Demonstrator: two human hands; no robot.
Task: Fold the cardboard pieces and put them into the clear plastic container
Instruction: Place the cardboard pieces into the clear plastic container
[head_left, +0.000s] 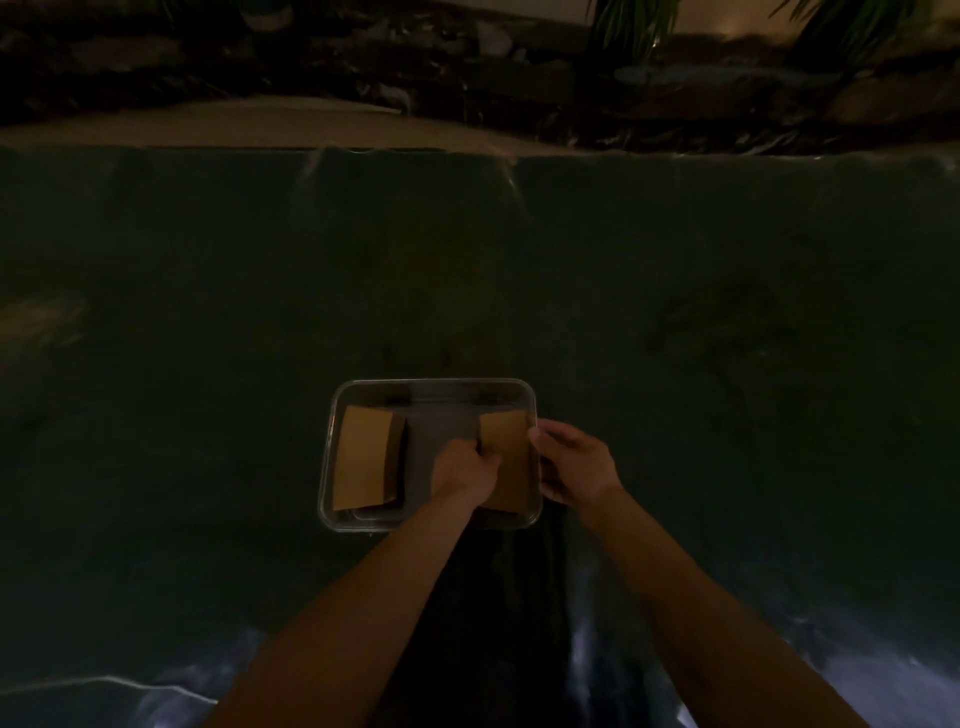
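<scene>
Brown folded cardboard (506, 457) sits at the clear plastic container's (431, 385) right end, my left hand (465, 467) and right hand (574, 460) pinching its edges. It looks light and stiff; another piece (363, 457) lies at the container's left end.

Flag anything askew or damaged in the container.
Nothing looks damaged. One folded cardboard piece lies inside the clear container at its left; both hands hold a second piece at its right.
</scene>
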